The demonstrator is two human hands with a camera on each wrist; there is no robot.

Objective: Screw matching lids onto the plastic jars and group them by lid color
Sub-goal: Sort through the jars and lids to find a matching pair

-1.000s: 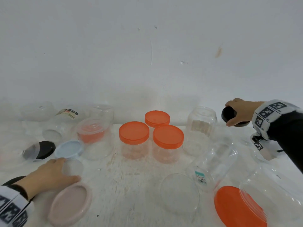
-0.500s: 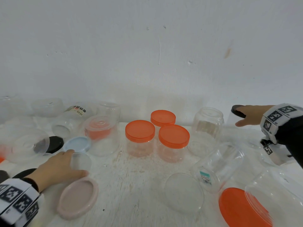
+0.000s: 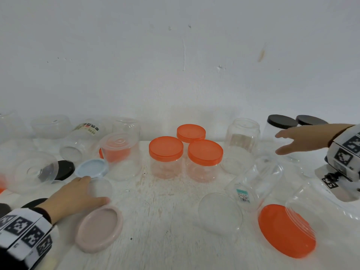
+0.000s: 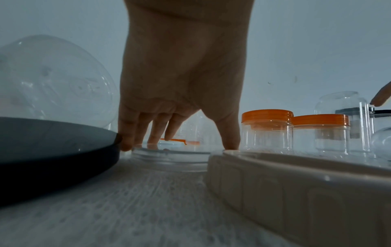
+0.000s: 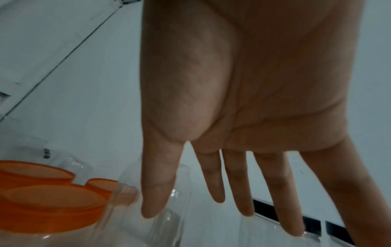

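Three clear jars with orange lids point(image 3: 166, 149) stand grouped at the middle back. At the back right stand two jars with black lids point(image 3: 281, 121), side by side. My right hand point(image 3: 278, 144) hovers just in front of them, fingers straight and spread, holding nothing; the right wrist view shows the same bare right hand point(image 5: 222, 217). My left hand point(image 3: 96, 190) lies at the front left on a flat clear lid point(image 3: 103, 182). In the left wrist view the left hand point(image 4: 180, 147) has fingers and thumb set on opposite rims of that clear lid point(image 4: 169, 155).
A pink lid point(image 3: 99, 228), a blue lid point(image 3: 91, 168) and a black lid point(image 3: 64, 169) lie around my left hand. Empty clear jars crowd the back left. An open jar point(image 3: 242, 141), a labelled jar on its side point(image 3: 253, 182), another clear lid point(image 3: 220, 213) and a big orange lid point(image 3: 286, 230) fill the right.
My right hand carried the black-lidded jar to the back right, set it beside the other one, let go and drew back with fingers spread. The left hand stayed on the clear lid.
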